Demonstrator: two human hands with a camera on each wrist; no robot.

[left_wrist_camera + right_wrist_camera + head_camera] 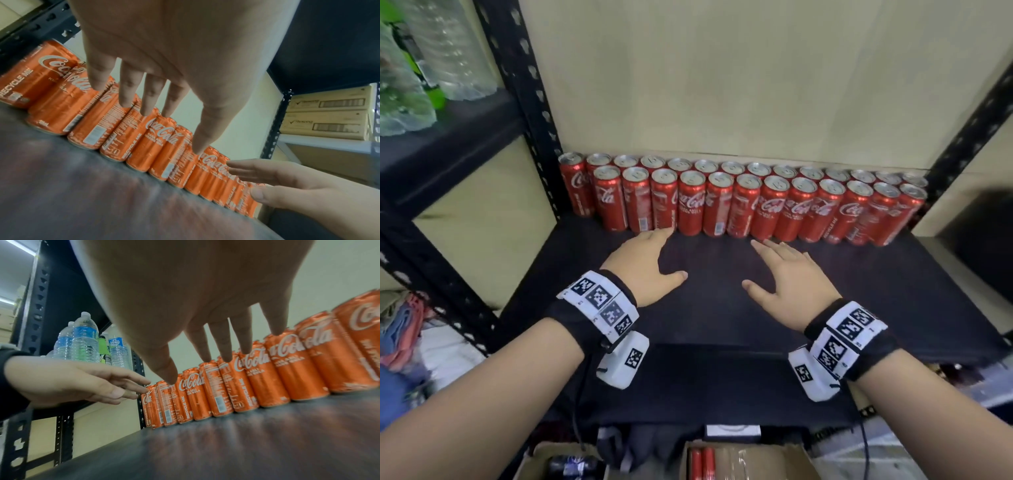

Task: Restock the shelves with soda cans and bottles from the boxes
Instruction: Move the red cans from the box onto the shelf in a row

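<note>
Progress looks partial: two rows of slim red aluminium soda cans (743, 202) line the back of the black shelf (859, 298), left hand (645, 262) and right hand (787, 274) spread, empty, just before them, front bare, more cans in the cardboard box (767, 459) below.

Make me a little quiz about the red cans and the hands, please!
1. True or false: the left hand holds a can.
2. How many rows of red cans stand on the black shelf? A) one B) two C) four
3. Fill in: more red cans lie in the cardboard ___ below the shelf.

Key
1. False: both it and the right hand are flat and empty.
2. B
3. box
</note>
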